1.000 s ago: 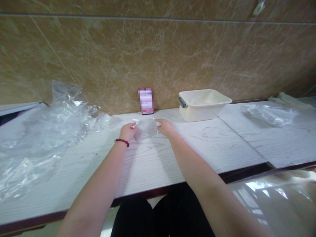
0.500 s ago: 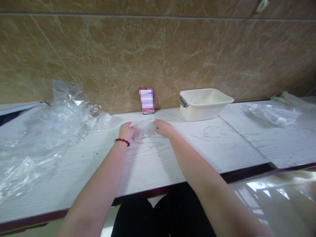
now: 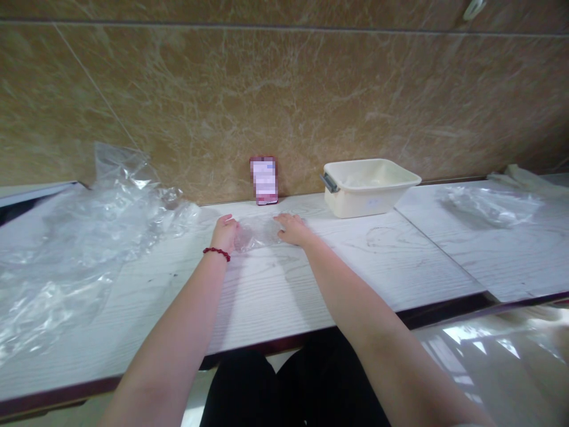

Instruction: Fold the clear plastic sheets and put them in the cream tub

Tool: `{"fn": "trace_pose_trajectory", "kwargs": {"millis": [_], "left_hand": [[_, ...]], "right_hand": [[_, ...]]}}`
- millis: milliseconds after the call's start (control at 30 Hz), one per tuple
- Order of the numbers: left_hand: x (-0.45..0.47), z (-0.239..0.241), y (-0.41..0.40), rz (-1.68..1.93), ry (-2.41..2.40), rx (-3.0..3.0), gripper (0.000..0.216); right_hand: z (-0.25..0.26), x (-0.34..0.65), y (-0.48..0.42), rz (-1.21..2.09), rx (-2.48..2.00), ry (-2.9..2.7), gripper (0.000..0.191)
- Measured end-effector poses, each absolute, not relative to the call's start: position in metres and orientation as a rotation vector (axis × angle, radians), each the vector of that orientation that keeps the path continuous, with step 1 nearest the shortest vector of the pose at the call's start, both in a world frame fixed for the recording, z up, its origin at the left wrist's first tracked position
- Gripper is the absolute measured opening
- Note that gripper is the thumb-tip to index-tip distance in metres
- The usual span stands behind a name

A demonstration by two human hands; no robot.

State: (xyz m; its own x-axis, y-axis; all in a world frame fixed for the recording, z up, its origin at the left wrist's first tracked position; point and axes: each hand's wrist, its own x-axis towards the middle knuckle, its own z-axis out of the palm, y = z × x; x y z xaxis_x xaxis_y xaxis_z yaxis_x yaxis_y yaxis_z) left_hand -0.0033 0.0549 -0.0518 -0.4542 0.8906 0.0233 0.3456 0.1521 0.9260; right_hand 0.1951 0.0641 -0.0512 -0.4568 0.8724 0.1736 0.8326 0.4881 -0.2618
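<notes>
A small clear plastic bag (image 3: 258,232) lies flat on the white wood-grain table, between my two hands. My left hand (image 3: 224,232), with a dark red bead bracelet (image 3: 217,254) at the wrist, is closed on the bag's left edge; part of its fingers is hidden. On the right end of the bag rests my right hand (image 3: 292,229), its fingers stretched out and apart. Just behind the bag, a phone (image 3: 265,181) in a red case leans upright against the wall, its screen blurred.
A cream plastic basin (image 3: 364,203) with a grey handle stands right of my hands, by the marbled wall. Large crumpled plastic sheeting (image 3: 102,219) covers the table's left part. More clear plastic (image 3: 493,206) lies at the far right. The table's dark front edge (image 3: 284,344) runs before my legs.
My left hand has shifted slightly left along with the bag's left edge. The fingers of my right hand have spread flatter over the bag.
</notes>
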Motion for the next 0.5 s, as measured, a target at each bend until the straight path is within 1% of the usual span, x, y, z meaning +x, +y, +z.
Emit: {"fn": "trace_pose_trajectory", "kwargs": {"millis": [67, 167, 233, 300, 400, 500], "left_hand": [[-0.005, -0.051, 0.054, 1.209, 1.946, 1.315, 0.042], [-0.003, -0.049, 0.049, 1.024, 2.065, 1.752, 0.042], [0.004, -0.047, 0.044, 0.803, 2.099, 2.093, 0.041], [0.014, -0.046, 0.039, 0.540, 2.041, 2.316, 0.044], [0.026, -0.047, 0.033, 0.230, 1.951, 2.363, 0.049], [0.029, -0.050, 0.032, 0.067, 1.966, 2.301, 0.052]], "right_hand": [[-0.050, 0.195, 0.061, 0.239, -1.486, -2.425, 0.055], [-0.048, 0.194, 0.058, 0.273, -1.543, -2.387, 0.058], [-0.048, 0.192, 0.057, 0.265, -1.564, -2.371, 0.059], [-0.049, 0.190, 0.057, 0.247, -1.588, -2.353, 0.056], [-0.050, 0.187, 0.058, 0.213, -1.637, -2.327, 0.048], [-0.051, 0.186, 0.061, 0.191, -1.706, -2.290, 0.044]]}}
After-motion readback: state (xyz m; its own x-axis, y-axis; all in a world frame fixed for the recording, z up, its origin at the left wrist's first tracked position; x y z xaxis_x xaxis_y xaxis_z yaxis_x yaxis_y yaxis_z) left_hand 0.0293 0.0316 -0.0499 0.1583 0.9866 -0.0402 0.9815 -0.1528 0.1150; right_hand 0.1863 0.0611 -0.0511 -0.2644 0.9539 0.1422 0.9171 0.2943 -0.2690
